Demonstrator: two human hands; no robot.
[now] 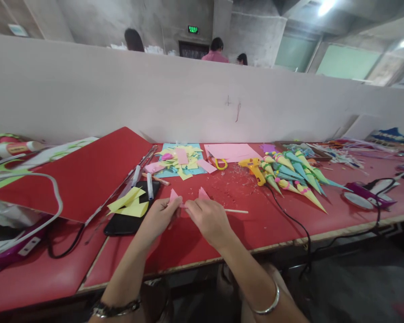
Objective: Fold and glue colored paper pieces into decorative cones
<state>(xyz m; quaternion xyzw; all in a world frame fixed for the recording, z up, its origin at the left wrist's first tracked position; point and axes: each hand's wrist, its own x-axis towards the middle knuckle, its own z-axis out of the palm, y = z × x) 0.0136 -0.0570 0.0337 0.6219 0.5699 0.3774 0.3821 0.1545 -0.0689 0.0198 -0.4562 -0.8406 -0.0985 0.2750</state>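
Note:
My left hand (164, 211) and my right hand (208, 220) meet over the red table in front of me, fingers pinched together. Pink paper (173, 195) is gripped by both; its corners stick up above the fingers, and the rest is hidden. A thin pale stick (236, 211) juts out to the right from under my right hand; whether that hand grips it too I cannot tell. Left of my left hand, yellow paper pieces (129, 205) lie on a black phone-like slab (121, 225), with a white marker (150, 186) beside them.
Ahead lies a pile of yellow and pink paper scraps (188, 163) near yellow-handled scissors (221, 164). A yellow glue gun (254, 169) with a trailing cord rests beside several paper cones (298, 170). Red board (97, 175) leans at left. A white partition (188, 98) stands behind; people sit beyond.

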